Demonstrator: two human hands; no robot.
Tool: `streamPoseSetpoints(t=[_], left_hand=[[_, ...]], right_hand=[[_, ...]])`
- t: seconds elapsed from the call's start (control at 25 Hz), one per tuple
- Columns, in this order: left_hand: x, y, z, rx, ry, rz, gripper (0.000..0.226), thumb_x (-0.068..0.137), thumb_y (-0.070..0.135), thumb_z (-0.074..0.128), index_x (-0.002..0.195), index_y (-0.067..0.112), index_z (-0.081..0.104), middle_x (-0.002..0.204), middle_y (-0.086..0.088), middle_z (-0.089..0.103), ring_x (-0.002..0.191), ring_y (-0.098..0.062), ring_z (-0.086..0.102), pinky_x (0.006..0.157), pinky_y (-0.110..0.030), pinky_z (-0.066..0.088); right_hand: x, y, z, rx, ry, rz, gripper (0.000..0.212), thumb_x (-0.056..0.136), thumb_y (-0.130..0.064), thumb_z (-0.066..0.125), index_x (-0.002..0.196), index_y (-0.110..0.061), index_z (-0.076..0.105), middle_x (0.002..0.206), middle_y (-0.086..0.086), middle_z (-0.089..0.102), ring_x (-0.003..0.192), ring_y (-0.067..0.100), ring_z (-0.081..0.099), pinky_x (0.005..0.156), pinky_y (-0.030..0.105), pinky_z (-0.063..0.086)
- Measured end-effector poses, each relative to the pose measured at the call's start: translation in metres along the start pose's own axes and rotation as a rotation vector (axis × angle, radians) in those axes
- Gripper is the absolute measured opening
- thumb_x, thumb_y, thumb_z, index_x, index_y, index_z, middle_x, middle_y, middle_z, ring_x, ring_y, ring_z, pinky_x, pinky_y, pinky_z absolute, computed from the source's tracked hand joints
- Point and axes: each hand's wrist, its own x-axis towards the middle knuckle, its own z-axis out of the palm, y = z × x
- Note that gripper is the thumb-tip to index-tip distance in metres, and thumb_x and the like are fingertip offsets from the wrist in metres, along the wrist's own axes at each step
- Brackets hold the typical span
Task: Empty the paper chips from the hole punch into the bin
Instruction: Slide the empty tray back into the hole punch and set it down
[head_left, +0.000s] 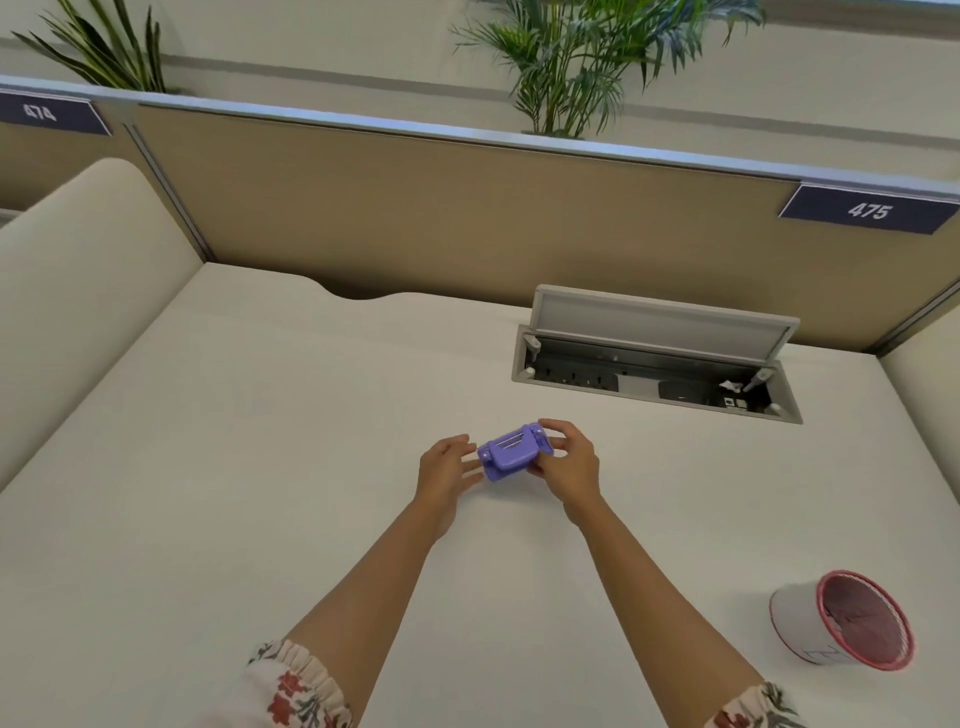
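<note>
A small purple hole punch (511, 452) is held just above the middle of the white desk (260, 467). My right hand (569, 462) grips its right end, fingers wrapped around it. My left hand (447, 467) is beside its left end with the fingers spread, the fingertips at or touching the punch. The bin (841, 621), a small white cup-shaped tub with a red rim and dark red inside, stands near the desk's front right, well apart from both hands.
An open cable box (654, 358) with its grey lid raised is sunk into the desk behind the hands. A tan partition (415, 208) with the labels 474 and 475 closes the back. Cream side panels flank the desk. Plants stand behind the partition.
</note>
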Motion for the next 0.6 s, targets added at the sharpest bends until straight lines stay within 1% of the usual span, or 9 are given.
streamPoseSetpoints(t=[0.08, 0.12, 0.2, 0.24, 0.32, 0.4, 0.52, 0.6], left_hand=[[0.011, 0.002, 0.003, 0.083, 0.029, 0.037, 0.021, 0.098, 0.012, 0.051, 0.112, 0.009, 0.065, 0.121, -0.012, 0.066, 0.101, -0.026, 0.061, 0.088, -0.034, 0.048], [0.014, 0.003, 0.004, 0.151, 0.032, 0.071, 0.023, 0.097, 0.013, 0.05, 0.112, 0.012, 0.068, 0.121, -0.007, 0.067, 0.106, -0.023, 0.059, 0.092, -0.032, 0.045], [0.017, 0.006, 0.006, 0.255, 0.015, 0.143, 0.032, 0.099, 0.012, 0.046, 0.122, 0.015, 0.068, 0.119, 0.002, 0.064, 0.11, -0.017, 0.055, 0.094, -0.027, 0.04], [0.021, 0.007, 0.006, 0.292, 0.001, 0.172, 0.035, 0.1, 0.011, 0.045, 0.127, 0.015, 0.066, 0.121, 0.004, 0.063, 0.111, -0.016, 0.055, 0.095, -0.026, 0.038], [0.034, 0.009, 0.003, 0.341, -0.022, 0.205, 0.039, 0.099, 0.009, 0.044, 0.131, 0.017, 0.064, 0.125, 0.003, 0.063, 0.114, -0.016, 0.055, 0.095, -0.025, 0.038], [0.048, 0.012, -0.003, 0.343, -0.038, 0.218, 0.041, 0.097, 0.005, 0.042, 0.13, 0.017, 0.065, 0.125, 0.003, 0.064, 0.116, -0.016, 0.056, 0.094, -0.024, 0.037], [0.063, 0.018, -0.008, 0.335, -0.044, 0.234, 0.041, 0.099, 0.005, 0.041, 0.131, 0.019, 0.063, 0.126, 0.003, 0.063, 0.119, -0.016, 0.055, 0.096, -0.024, 0.036], [0.074, 0.019, -0.009, 0.375, -0.057, 0.236, 0.04, 0.1, 0.013, 0.044, 0.137, 0.021, 0.057, 0.136, 0.001, 0.058, 0.124, -0.017, 0.052, 0.101, -0.027, 0.037]], right_hand=[[0.009, -0.001, 0.015, 0.087, 0.077, 0.067, 0.039, 0.086, 0.001, 0.07, 0.122, -0.014, 0.062, 0.106, 0.006, 0.064, 0.084, 0.01, 0.063, 0.053, 0.015, 0.057], [0.013, -0.001, 0.022, 0.122, 0.109, 0.093, 0.039, 0.086, 0.001, 0.07, 0.121, -0.014, 0.062, 0.105, 0.007, 0.064, 0.082, 0.01, 0.063, 0.052, 0.015, 0.056], [0.02, -0.003, 0.035, 0.15, 0.148, 0.114, 0.04, 0.085, 0.0, 0.071, 0.121, -0.015, 0.062, 0.106, 0.008, 0.065, 0.086, 0.014, 0.063, 0.052, 0.014, 0.056], [0.025, -0.002, 0.041, 0.149, 0.158, 0.117, 0.04, 0.085, 0.0, 0.071, 0.121, -0.015, 0.063, 0.108, 0.008, 0.066, 0.088, 0.016, 0.063, 0.053, 0.015, 0.056], [0.034, 0.0, 0.051, 0.121, 0.171, 0.098, 0.039, 0.084, -0.001, 0.072, 0.119, -0.017, 0.066, 0.11, 0.007, 0.068, 0.091, 0.017, 0.065, 0.062, 0.02, 0.058], [0.042, 0.002, 0.059, 0.059, 0.167, 0.061, 0.037, 0.084, -0.005, 0.073, 0.118, -0.019, 0.068, 0.113, 0.005, 0.07, 0.096, 0.018, 0.065, 0.073, 0.025, 0.055], [0.053, 0.002, 0.067, -0.015, 0.136, 0.046, 0.04, 0.084, -0.007, 0.074, 0.123, -0.015, 0.068, 0.119, 0.007, 0.071, 0.096, 0.015, 0.062, 0.081, 0.023, 0.048], [0.057, 0.006, 0.072, -0.052, 0.141, 0.028, 0.041, 0.085, -0.005, 0.073, 0.125, -0.011, 0.067, 0.124, 0.008, 0.069, 0.101, 0.015, 0.061, 0.087, 0.022, 0.048]])
